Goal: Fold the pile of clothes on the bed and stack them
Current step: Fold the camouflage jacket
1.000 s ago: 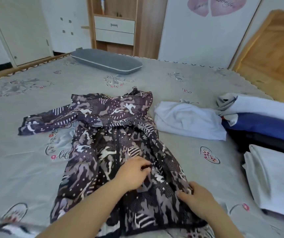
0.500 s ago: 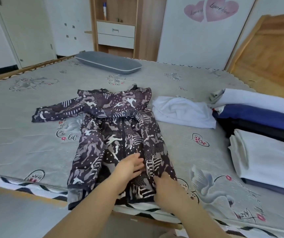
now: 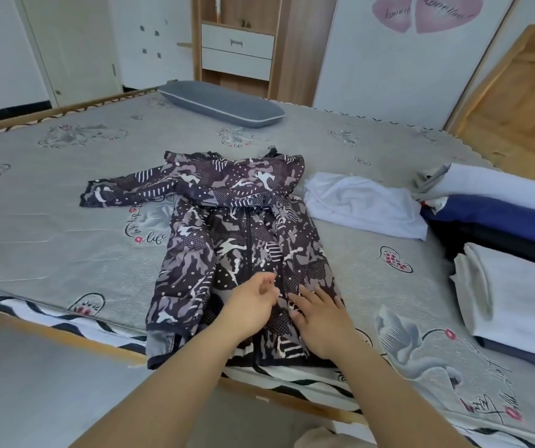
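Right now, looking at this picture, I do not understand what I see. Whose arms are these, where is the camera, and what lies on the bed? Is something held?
There is no machine here. The two bare arms belong to a person who wears a camera on the head, so the one picture looks forward and down at that person's own hands. The bed has a grey printed cover. A patterned jacket lies spread on it, zipper up, one sleeve stretched out to the left. The left hand hangs over the zipper with fingers loosely curled; I cannot tell if it pinches anything. The right hand lies flat on the jacket with straight fingers. To the right lie a crumpled white garment and a stack of folded clothes. A grey pillow lies at the far side.
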